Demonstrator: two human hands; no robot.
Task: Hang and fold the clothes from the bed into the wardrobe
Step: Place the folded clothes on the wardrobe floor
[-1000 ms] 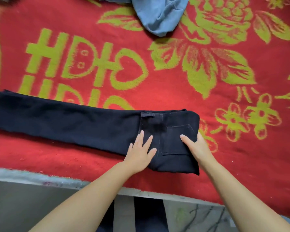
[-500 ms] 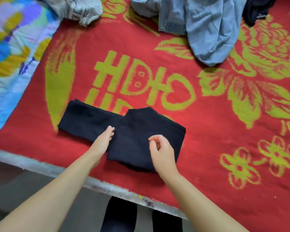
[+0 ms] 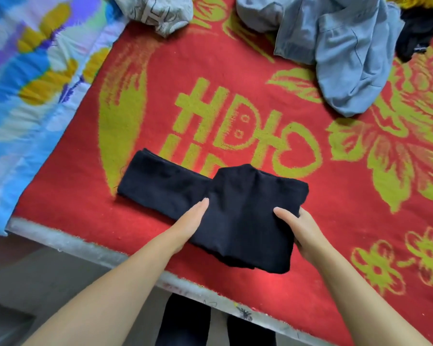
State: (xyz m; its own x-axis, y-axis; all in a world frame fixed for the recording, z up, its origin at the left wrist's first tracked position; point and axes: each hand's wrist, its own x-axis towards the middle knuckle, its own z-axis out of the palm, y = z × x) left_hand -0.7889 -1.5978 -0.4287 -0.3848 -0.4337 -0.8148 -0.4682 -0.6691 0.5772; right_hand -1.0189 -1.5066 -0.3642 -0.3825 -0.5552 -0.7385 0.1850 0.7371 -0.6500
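Folding soft, limp trousers point(image 3: 235, 211) near the bed's point(image 3: 85, 248) front edge, we press flat-fingered with the left hand point(image 3: 185, 224), right hand point(image 3: 303, 228) pinching the folded end, best lifted from beneath.

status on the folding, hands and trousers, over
Left hand flat against dark trousers. Right hand gripping their folded right edge. Trousers part folded on red blanket. Nothing in the way.

Head camera looks steeply down, close over bed point(image 3: 335, 196).

Bed point(image 3: 68, 242) with red blanket point(image 3: 335, 221): folded dark trousers point(image 3: 235, 208) near front edge; blue garment point(image 3: 348, 58), grey garment point(image 3: 158, 11), black garment point(image 3: 420, 31) along far edge.
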